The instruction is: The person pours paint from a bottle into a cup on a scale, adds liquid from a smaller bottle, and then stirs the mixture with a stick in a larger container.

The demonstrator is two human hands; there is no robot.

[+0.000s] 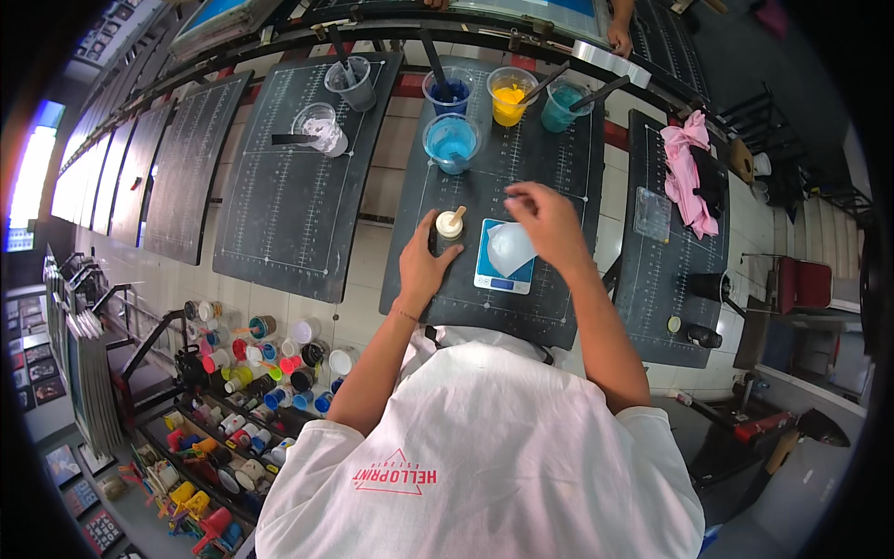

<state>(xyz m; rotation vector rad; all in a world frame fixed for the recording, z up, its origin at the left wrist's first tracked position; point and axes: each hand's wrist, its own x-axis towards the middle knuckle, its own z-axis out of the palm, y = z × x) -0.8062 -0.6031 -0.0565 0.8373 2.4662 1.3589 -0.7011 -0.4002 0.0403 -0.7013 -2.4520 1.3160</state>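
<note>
My left hand [425,266] curves its thumb and fingers around a small jar [449,226] with whitish contents, and a flat wooden stick [457,215] leans in it. To its right lies a blue-and-white digital scale [506,284]. A thin white piece [512,250], like a sheet or a flattened cup, rests on the scale's plate. Over the scale's far right corner hovers my right hand [551,226], its fingers bent and apart, with nothing visible between them. Beyond the hands stands a clear cup of light blue paint [452,144].
Farther back are cups of dark blue [448,93], yellow [508,98] and teal paint [564,106]. Two cups [322,130] stand on the left board. Pink cloth [687,172] lies on the right board. Several paint tubs [279,359] crowd the lower left. Another person's hand [619,39] shows at the back.
</note>
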